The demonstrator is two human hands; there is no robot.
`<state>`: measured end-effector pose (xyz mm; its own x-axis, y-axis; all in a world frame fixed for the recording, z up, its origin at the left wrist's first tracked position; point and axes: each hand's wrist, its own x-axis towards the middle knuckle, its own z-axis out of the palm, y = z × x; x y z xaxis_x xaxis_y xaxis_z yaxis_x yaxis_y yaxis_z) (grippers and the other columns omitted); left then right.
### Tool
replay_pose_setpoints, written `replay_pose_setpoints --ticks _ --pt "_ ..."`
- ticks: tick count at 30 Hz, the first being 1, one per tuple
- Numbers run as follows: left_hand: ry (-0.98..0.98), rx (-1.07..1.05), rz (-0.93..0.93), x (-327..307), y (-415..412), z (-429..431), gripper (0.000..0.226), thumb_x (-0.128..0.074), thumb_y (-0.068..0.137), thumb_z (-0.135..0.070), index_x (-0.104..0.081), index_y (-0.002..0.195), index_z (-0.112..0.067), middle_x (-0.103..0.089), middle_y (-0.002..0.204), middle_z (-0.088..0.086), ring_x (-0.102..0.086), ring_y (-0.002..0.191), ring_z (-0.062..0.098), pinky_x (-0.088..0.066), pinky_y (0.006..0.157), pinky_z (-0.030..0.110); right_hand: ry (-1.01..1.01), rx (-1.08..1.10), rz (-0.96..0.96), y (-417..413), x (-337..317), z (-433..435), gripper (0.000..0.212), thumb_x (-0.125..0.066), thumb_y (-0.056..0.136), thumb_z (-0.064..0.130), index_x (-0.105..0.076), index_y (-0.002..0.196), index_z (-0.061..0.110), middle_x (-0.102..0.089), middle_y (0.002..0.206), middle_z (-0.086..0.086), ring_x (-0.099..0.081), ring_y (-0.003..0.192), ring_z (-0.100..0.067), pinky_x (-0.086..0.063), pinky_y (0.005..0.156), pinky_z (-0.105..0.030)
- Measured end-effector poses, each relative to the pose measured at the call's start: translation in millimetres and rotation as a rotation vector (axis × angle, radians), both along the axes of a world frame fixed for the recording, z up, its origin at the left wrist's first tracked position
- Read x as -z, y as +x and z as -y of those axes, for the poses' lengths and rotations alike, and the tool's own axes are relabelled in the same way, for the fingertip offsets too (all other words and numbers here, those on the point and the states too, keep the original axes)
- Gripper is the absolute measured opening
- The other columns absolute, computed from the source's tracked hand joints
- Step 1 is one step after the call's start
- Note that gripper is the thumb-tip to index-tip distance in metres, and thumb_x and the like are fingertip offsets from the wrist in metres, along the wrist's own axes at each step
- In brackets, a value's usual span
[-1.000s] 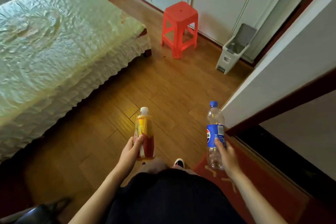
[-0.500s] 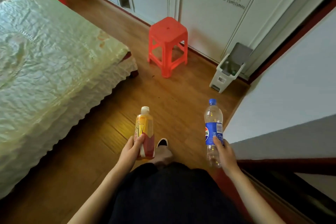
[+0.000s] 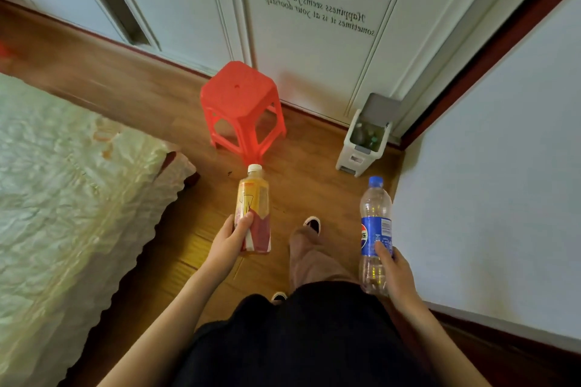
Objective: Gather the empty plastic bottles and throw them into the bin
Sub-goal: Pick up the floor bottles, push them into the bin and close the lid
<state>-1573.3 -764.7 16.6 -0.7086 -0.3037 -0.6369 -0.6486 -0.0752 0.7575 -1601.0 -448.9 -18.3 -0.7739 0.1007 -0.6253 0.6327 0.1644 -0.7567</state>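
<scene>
Two bottles are held upright above the wooden floor [image 3: 151, 94], one per hand. The left hand [image 3: 231, 240] is wrapped around the lower part of the yellow bottle [image 3: 253, 207]; the right hand [image 3: 394, 273] is clamped on the blue-labelled clear bottle [image 3: 374, 229]. The white bin [image 3: 361, 148], lid raised, stands ahead beside the red stool [image 3: 240, 100].
</scene>
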Motion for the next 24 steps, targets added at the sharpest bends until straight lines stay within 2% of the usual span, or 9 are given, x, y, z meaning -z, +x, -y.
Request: replay_pose_setpoints --ticks 5,8,11,15,18,20,22,24 --pt "-0.006 -0.021 0.031 16 -93 16 0.053 -0.049 0.092 -0.052 -0.05 0.132 -0.016 -0.07 0.104 0.003 -0.07 0.09 0.019 -0.055 0.067 0.027 0.02 0.099 0.023 -102 15 19 0.043 -0.056 0.095 0.037 -0.053 0.127 0.009 -0.067 0.096 -0.008 -0.066 0.076 -0.016 -0.047 0.059 -0.025" --pt "-0.002 -0.018 0.034 14 -149 25 0.055 -0.049 0.091 -0.052 -0.051 0.131 -0.015 -0.071 0.102 0.002 -0.071 0.088 0.017 -0.054 0.067 0.025 0.014 0.102 0.017 -172 10 30 0.043 -0.055 0.096 0.037 -0.049 0.129 0.011 -0.064 0.104 -0.01 -0.064 0.078 -0.011 -0.045 0.059 -0.021" --pt "0.01 0.005 0.022 6 -205 33 0.051 -0.05 0.093 -0.048 -0.05 0.131 -0.014 -0.07 0.104 0.003 -0.071 0.087 0.016 -0.054 0.059 0.019 -0.009 0.091 0.001 -239 -1 40 0.045 -0.056 0.094 0.039 -0.049 0.13 0.013 -0.065 0.107 -0.009 -0.067 0.085 -0.015 -0.049 0.063 -0.024" --pt "0.094 0.014 0.023 -3 -276 46 0.057 -0.056 0.09 -0.046 -0.049 0.134 -0.011 -0.069 0.108 0.012 -0.072 0.089 0.024 -0.061 0.064 0.03 -0.025 0.089 -0.025 -313 -13 51 0.049 -0.058 0.091 0.044 -0.05 0.129 0.015 -0.067 0.111 -0.011 -0.069 0.09 -0.019 -0.052 0.068 -0.026" --pt "0.043 0.066 0.008 -1 -324 56 0.045 -0.052 0.095 -0.039 -0.054 0.13 -0.011 -0.071 0.1 0.005 -0.072 0.075 0.009 -0.053 0.053 0.014 -0.057 0.143 -0.028 -352 -14 61 0.045 -0.056 0.093 0.039 -0.049 0.128 0.012 -0.065 0.108 -0.01 -0.068 0.085 -0.016 -0.051 0.062 -0.022" --pt "0.024 0.108 0.026 3 -357 63 0.042 -0.053 0.094 -0.04 -0.057 0.126 -0.014 -0.072 0.101 0.004 -0.071 0.08 0.01 -0.052 0.058 0.015 -0.082 0.194 -0.036 -372 -9 69 0.053 -0.06 0.089 0.043 -0.048 0.129 0.011 -0.065 0.109 -0.012 -0.068 0.082 -0.014 -0.053 0.058 -0.019" --pt "0.003 0.162 0.044 10 -391 70 0.029 -0.054 0.093 -0.041 -0.062 0.114 -0.022 -0.072 0.1 0.003 -0.07 0.089 0.016 -0.05 0.064 0.018 -0.093 0.253 -0.027 -388 -2 77 0.064 -0.064 0.083 0.051 -0.049 0.13 0.01 -0.065 0.113 -0.014 -0.069 0.083 -0.014 -0.053 0.057 -0.017" --pt "-0.021 0.248 0.064 14 -428 77 0.014 -0.053 0.094 -0.039 -0.06 0.101 -0.028 -0.071 0.095 -0.002 -0.069 0.093 0.018 -0.047 0.063 0.018 -0.071 0.331 -0.01 -402 7 85 0.054 -0.059 0.091 0.041 -0.047 0.133 0.009 -0.062 0.12 -0.017 -0.067 0.097 -0.022 -0.053 0.056 -0.016"
